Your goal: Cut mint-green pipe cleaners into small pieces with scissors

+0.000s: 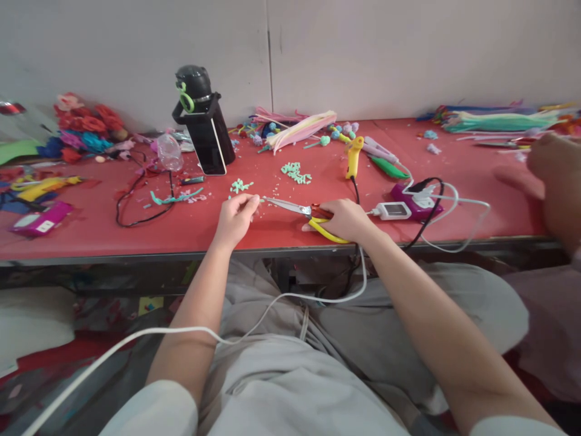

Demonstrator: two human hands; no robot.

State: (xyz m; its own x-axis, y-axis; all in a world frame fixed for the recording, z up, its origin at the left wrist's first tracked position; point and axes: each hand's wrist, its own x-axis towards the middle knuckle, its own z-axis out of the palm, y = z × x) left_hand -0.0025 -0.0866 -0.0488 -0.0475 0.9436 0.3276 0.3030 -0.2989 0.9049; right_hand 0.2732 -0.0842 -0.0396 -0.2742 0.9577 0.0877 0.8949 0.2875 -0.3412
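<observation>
Holding scissors [290, 207] in right hand [345, 219], lidded black flask [222, 130], contents hidden.

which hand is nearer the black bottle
Left: your left hand is in front of the bottle, slightly to its right; your right hand, holding scissors, is farther off to the right.

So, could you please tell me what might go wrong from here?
The scissors in the right hand point at the left hand, so a slip might nick a finger. The loose green pieces could scatter if brushed. The white cable crosses the left forearm in this view and could snag.
</observation>
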